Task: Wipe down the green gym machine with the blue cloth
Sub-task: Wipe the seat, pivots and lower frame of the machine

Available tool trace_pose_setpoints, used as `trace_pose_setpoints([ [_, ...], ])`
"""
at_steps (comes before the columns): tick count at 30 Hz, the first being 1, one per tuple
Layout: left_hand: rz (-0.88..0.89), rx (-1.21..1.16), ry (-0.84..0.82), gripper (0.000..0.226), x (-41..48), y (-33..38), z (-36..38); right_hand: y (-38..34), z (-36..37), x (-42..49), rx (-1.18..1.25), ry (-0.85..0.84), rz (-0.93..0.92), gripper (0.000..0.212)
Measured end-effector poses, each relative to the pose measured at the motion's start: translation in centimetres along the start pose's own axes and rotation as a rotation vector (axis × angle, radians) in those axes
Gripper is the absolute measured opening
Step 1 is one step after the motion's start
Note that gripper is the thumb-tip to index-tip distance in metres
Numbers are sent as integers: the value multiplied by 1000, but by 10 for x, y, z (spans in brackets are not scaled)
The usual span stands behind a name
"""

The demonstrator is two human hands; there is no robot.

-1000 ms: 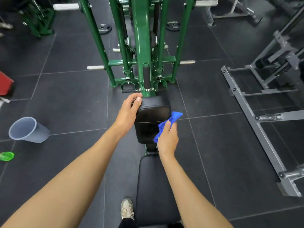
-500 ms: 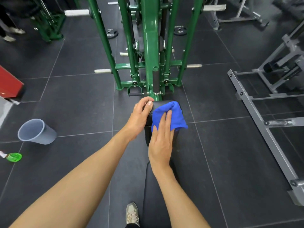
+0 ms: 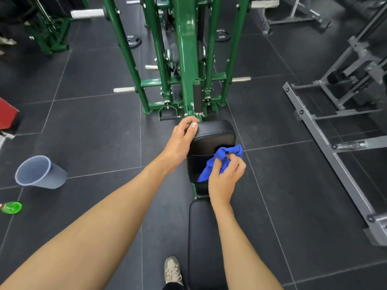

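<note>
Cloth (image 3: 222,160) bunched on black pad (image 3: 213,135)

At far left a grey bucket (image 3: 39,172) sits on the floor, with a small green bottle (image 3: 11,207) near it. The left hand (image 3: 181,141) grips the pad's upper-left corner, fingers curled over its edge, just below the green gym machine (image 3: 186,59). The right hand (image 3: 226,176) has its fingers clutched round the crumpled blue cloth at the pad's right side. A grey frame (image 3: 335,147) stands well apart, far right.

The left hand (image 3: 180,141) covers the far left corner of the black pad (image 3: 211,139), and the right hand (image 3: 226,176) with the blue cloth (image 3: 226,153) covers its right side. Between them the pad is bare. Just behind the pad, the green machine (image 3: 186,59) and a black roller (image 3: 196,97) stand close together. The floor (image 3: 94,132) is open left to the grey bucket (image 3: 39,172) and right to the grey frame (image 3: 326,143).
</note>
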State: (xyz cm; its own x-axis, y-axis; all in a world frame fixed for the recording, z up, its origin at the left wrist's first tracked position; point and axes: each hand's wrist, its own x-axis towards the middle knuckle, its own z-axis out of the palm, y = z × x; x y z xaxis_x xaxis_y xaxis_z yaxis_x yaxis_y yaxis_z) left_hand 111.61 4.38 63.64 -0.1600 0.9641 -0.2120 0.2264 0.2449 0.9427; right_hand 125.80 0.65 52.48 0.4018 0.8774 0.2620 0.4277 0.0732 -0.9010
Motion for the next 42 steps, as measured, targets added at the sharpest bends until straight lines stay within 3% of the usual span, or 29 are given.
trace_pose_setpoints([
  [7, 32, 19, 3, 23, 2, -2, 0, -19, 27, -47, -115, -167, -211, 20],
  [14, 33, 5, 27, 21, 5, -9, 4, -6, 6, -3, 7, -29, -22, 24],
  [16, 40, -4, 50, 21, 5, -9, 5, -16, 15, -15, -55, -28, -74, 24],
  [21, 25, -19, 48, 22, 4, -9, 6, -23, 18, -41, -239, -240, -380, 38],
  [25, 19, -39, 21, 26, 6, -10, 4, -19, -4, -7, -230, -118, -278, 19],
  [29, 5, -91, -10, 33, 9, -14, 2, -53, 6, 2, -203, -105, -452, 19],
  [36, -12, -108, -51, 22, 5, -7, -3, -49, 7, -5, -295, -131, -550, 24],
  [38, -18, -120, -60, 25, 5, -6, -3, -43, -1, 6, -284, -118, -500, 22],
  [42, -33, -131, -28, 18, 5, -7, -1, -22, -8, 22, -148, 10, -119, 28],
])
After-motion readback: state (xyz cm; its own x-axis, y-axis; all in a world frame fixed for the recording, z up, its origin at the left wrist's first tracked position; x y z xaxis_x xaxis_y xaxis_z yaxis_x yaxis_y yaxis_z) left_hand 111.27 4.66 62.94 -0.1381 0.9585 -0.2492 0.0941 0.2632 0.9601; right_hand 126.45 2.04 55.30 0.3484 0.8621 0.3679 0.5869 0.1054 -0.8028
